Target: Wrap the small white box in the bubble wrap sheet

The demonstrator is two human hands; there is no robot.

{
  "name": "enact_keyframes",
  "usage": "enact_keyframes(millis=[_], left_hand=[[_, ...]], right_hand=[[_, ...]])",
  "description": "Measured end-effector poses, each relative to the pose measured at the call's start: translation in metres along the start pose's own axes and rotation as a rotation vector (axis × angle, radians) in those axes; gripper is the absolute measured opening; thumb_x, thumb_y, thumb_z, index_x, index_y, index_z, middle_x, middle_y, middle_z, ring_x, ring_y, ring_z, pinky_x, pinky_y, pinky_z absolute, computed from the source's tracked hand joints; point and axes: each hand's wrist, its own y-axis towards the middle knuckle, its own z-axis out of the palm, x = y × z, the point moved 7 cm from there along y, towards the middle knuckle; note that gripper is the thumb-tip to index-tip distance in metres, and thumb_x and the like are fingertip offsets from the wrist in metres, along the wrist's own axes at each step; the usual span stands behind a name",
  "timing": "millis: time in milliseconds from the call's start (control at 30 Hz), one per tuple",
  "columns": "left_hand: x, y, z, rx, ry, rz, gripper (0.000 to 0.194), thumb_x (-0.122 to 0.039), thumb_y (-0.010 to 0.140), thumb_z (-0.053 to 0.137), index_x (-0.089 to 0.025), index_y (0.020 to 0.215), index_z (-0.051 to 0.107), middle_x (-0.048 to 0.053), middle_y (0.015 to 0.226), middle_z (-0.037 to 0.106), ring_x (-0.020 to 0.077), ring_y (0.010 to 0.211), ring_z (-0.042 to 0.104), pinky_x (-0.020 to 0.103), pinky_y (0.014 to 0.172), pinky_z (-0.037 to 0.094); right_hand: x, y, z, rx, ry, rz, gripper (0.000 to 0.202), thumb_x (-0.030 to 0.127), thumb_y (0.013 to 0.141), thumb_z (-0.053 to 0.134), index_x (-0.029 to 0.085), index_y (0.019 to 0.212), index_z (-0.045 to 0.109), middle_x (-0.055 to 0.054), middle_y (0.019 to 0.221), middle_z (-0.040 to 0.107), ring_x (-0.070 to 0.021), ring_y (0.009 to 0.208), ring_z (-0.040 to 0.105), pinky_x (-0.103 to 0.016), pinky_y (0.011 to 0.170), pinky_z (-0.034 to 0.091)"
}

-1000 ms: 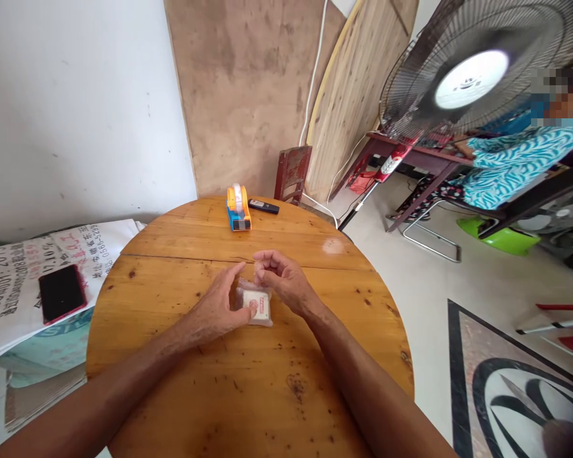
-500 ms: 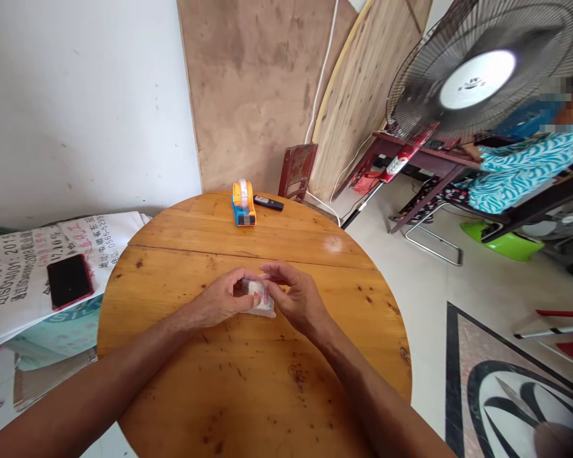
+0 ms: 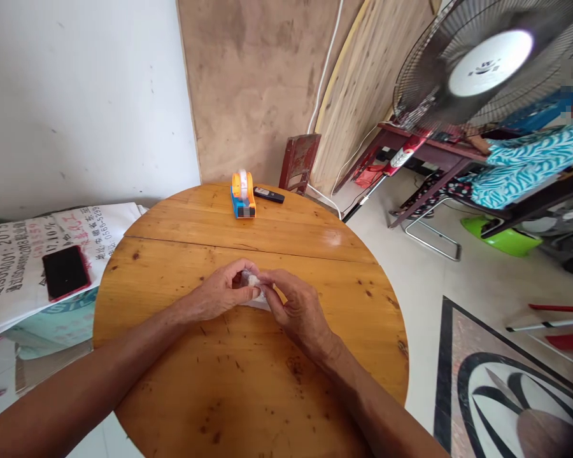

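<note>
A small whitish, clear-wrapped packet [image 3: 258, 303] is at the middle of the round wooden table [image 3: 248, 381], partly covered by fingers. My left hand [image 3: 224, 289] is curled round its left side, thumb and fingers closed on it. From the right, my right hand [image 3: 296, 302] pinches the top of the wrapping between thumb and forefinger. The fingertips of both hands nearly meet over the packet. What is inside the wrapping cannot be made out.
An orange and blue tape dispenser [image 3: 243, 194] stands at the table's far side beside a black remote-like object [image 3: 268, 195]. A phone [image 3: 67, 272] lies on printed sheets at left. A fan [image 3: 489, 63] and a seated person [image 3: 530, 159] are at right.
My right hand's fingers have come down and closed on the wrapping. More of the packet is now covered by the hands. The view has shifted slightly.
</note>
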Motion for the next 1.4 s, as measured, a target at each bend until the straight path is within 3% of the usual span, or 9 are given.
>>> enact_keyframes(millis=[133,300,500,867,1067,1400], left_hand=[[0.0,0.0,-0.002,0.001,0.032,0.001,0.023,-0.032,0.083,0.063,-0.019,0.1,0.055,-0.006,0.069,0.043,0.0109,0.064,0.04,0.023,0.059,0.031],[0.0,-0.001,-0.002,0.062,-0.008,-0.018,0.025,-0.028,0.08,0.061,-0.019,0.102,0.054,-0.004,0.074,0.048,0.0114,0.068,0.045,0.023,0.061,0.033],[-0.004,-0.002,-0.002,0.071,-0.056,-0.022,0.023,-0.026,0.079,0.061,-0.017,0.1,0.057,-0.002,0.081,0.056,0.0117,0.072,0.05,0.023,0.063,0.038],[0.004,0.0,-0.004,0.089,-0.141,-0.033,0.027,-0.021,0.076,0.063,-0.018,0.103,0.057,-0.001,0.085,0.063,0.0129,0.075,0.056,0.024,0.067,0.041],[0.003,0.0,-0.004,0.092,-0.097,-0.04,0.028,-0.024,0.077,0.062,-0.018,0.104,0.057,-0.001,0.084,0.062,0.0132,0.074,0.055,0.024,0.066,0.041],[0.005,0.0,-0.005,0.081,-0.08,-0.036,0.029,-0.027,0.078,0.062,-0.018,0.104,0.055,-0.002,0.083,0.059,0.0123,0.073,0.054,0.024,0.065,0.04]], right_hand=[[0.002,-0.004,0.001,-0.005,-0.055,-0.056,0.022,0.009,0.088,0.053,0.023,0.102,0.064,-0.003,0.093,0.076,-0.0173,0.083,0.071,-0.044,0.099,0.046],[-0.001,-0.007,0.002,-0.033,-0.029,-0.016,0.021,0.012,0.09,0.052,0.024,0.099,0.067,-0.004,0.092,0.076,-0.0174,0.084,0.071,-0.04,0.096,0.051],[-0.004,-0.011,0.001,-0.071,0.043,-0.006,0.022,0.014,0.09,0.053,0.024,0.103,0.068,-0.006,0.095,0.076,-0.0191,0.089,0.071,-0.031,0.08,0.057],[-0.004,-0.015,0.004,-0.033,-0.023,-0.07,0.024,0.011,0.09,0.052,0.024,0.106,0.066,-0.008,0.102,0.075,-0.0196,0.097,0.071,-0.033,0.086,0.057],[0.0,-0.017,0.005,0.014,-0.051,-0.173,0.04,0.003,0.084,0.047,0.026,0.114,0.061,-0.007,0.108,0.074,-0.0186,0.105,0.068,-0.045,0.105,0.043],[-0.002,-0.017,-0.003,-0.052,0.0,-0.126,0.039,0.001,0.083,0.047,0.024,0.112,0.061,-0.006,0.106,0.075,-0.0194,0.104,0.069,-0.044,0.101,0.041]])
